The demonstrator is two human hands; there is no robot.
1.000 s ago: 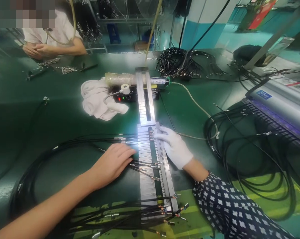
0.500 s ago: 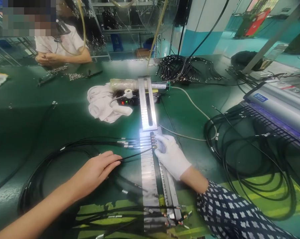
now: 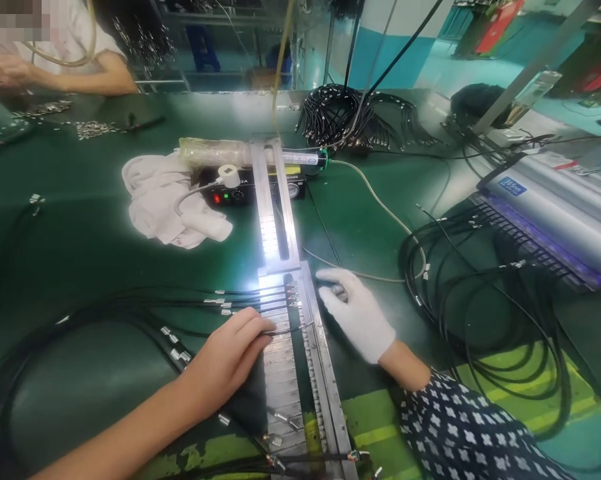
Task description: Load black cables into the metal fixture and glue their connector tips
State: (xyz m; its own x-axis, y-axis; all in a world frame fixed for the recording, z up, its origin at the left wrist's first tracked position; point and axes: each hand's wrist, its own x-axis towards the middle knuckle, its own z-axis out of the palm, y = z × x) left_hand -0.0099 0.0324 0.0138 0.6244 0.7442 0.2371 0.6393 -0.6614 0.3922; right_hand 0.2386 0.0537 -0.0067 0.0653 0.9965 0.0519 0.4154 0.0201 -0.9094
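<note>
My bare left hand [image 3: 233, 350] is closed in a pinch on a thin black cable [image 3: 291, 329], whose end reaches across the long slotted metal fixture [image 3: 280, 363]. Just above it, several black cables [image 3: 248, 295] lie side by side over the fixture, their ends at its dark channel. To the right of the rail, my right hand [image 3: 358, 313] wears a white glove. Its thumb and forefinger are apart, with nothing visible between them; the other fingers are partly hidden. More cable ends with connectors [image 3: 275, 460] lie across the lower fixture.
Behind the fixture sit a crumpled white cloth [image 3: 153, 200], a black control box [image 3: 235, 193] and a syringe tube [image 3: 305, 159]. Coiled black cables [image 3: 445, 293] lie at right beside a silver machine [image 3: 555, 200] glowing purple. A co-worker's forearm [image 3: 95, 81] rests at the far left.
My left hand has moved right onto the fixture with the cable. My right hand has drawn back from the channel to the right of the rail. The camera view has shifted.
</note>
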